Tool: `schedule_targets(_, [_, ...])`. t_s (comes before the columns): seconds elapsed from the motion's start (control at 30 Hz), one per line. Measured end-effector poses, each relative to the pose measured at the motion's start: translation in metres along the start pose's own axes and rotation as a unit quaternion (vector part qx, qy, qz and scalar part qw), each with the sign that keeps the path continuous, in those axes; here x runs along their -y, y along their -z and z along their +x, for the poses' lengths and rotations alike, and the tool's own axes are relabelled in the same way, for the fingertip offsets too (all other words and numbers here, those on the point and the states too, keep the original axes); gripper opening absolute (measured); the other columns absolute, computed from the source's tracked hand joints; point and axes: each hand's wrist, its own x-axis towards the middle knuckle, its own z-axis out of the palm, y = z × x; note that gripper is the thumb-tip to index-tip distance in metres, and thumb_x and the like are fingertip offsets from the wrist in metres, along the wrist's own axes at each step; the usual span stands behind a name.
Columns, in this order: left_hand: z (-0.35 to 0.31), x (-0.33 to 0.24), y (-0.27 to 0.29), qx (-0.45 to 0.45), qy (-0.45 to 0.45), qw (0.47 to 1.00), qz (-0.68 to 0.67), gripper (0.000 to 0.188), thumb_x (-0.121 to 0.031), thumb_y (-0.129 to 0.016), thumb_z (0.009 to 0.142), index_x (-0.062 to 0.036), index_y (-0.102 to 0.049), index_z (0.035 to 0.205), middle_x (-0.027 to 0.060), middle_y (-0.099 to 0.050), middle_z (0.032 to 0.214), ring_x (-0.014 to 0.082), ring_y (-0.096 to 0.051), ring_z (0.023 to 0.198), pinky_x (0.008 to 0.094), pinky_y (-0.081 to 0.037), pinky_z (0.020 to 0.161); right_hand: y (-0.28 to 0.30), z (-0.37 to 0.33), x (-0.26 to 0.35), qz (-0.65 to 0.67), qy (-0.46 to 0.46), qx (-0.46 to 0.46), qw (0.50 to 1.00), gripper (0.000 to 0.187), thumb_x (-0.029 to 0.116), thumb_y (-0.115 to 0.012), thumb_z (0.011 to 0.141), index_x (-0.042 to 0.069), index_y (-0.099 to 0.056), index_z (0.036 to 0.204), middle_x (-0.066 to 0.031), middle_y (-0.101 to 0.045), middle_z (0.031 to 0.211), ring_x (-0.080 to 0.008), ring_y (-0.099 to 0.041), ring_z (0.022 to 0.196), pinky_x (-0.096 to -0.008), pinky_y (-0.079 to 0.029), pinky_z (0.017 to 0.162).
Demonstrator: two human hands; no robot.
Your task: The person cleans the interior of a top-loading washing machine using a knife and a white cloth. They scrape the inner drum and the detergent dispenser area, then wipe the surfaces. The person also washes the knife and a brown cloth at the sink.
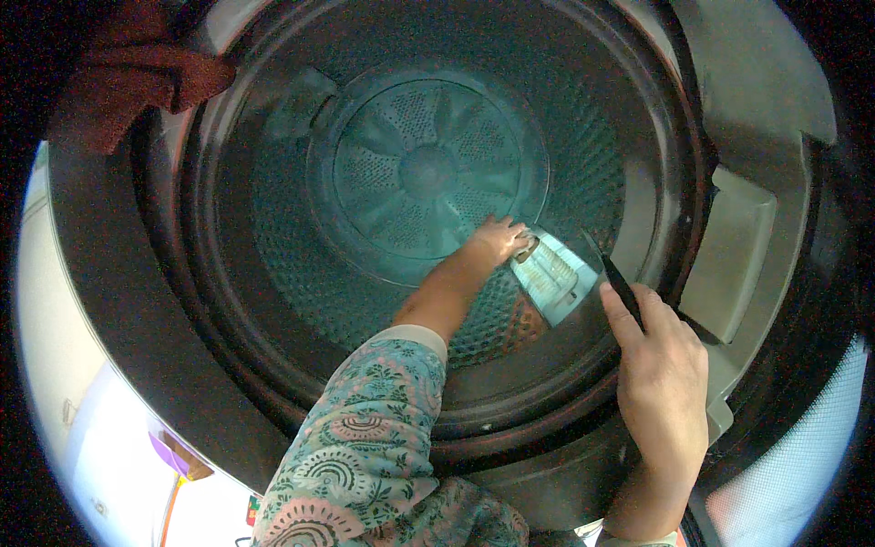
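Observation:
Inside the washing machine drum [319, 310], my left hand [499, 242] is closed on the upper end of a pale, ribbed lint filter panel [558, 278]. The panel leans at a slant by the right side of the drum wall. Its fingertips' exact grip is partly lost in glare. My right hand [663, 365] is wrapped round a slim black-handled tool [623, 290] with a thin, pointed tip. That tip points up and away, just right of the panel and apart from it. I cannot make out whether the tool is a knife or something else.
A round ribbed pulsator [428, 173] forms the drum's bottom. The dark drum rim [679, 137] rings the opening. On the machine's top left lies a reddish-brown cloth [137, 87]. A beige recessed tray [729, 260] is at the right.

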Motion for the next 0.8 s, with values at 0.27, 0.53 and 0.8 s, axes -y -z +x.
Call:
schedule_targets(0.27, [-0.026,-0.013,-0.006,-0.098,-0.016,0.992,-0.075,0.032,-0.013,-0.051,0.077,-0.0209,-0.062,0.107,0.0097,-0.050,0.101,0.0300,-0.051,0.096,0.0425,-0.048,0.076,0.003,0.005,-0.004,0.006,0.022,-0.014,1.000,0.048,-0.007,-0.049,0.066,0.005,-0.059,0.112,-0.0165,-0.055,0.108,-0.0339,-0.057,0.087,-0.0398,-0.047,0.075])
schedule_targets(0.53, [0.000,-0.017,-0.029,0.025,0.146,0.967,-0.209,0.023,-0.013,-0.052,0.079,-0.0120,-0.065,0.097,0.0113,-0.059,0.109,0.0344,-0.057,0.096,0.0428,-0.045,0.083,0.002,0.008,-0.009,0.009,0.023,-0.006,1.000,0.048,-0.008,-0.048,0.067,0.005,-0.058,0.112,-0.0161,-0.055,0.108,-0.0336,-0.057,0.089,-0.0399,-0.047,0.076])
schedule_targets(0.8, [0.019,0.034,-0.042,-0.078,0.046,0.956,-0.279,0.020,-0.018,-0.050,0.079,-0.0108,-0.064,0.092,0.0153,-0.062,0.093,0.0322,-0.059,0.087,0.0419,-0.046,0.075,0.003,0.007,-0.001,0.018,-0.001,0.010,1.000,0.050,-0.010,-0.048,0.067,0.006,-0.058,0.113,-0.0164,-0.055,0.109,-0.0343,-0.057,0.094,-0.0406,-0.046,0.080])
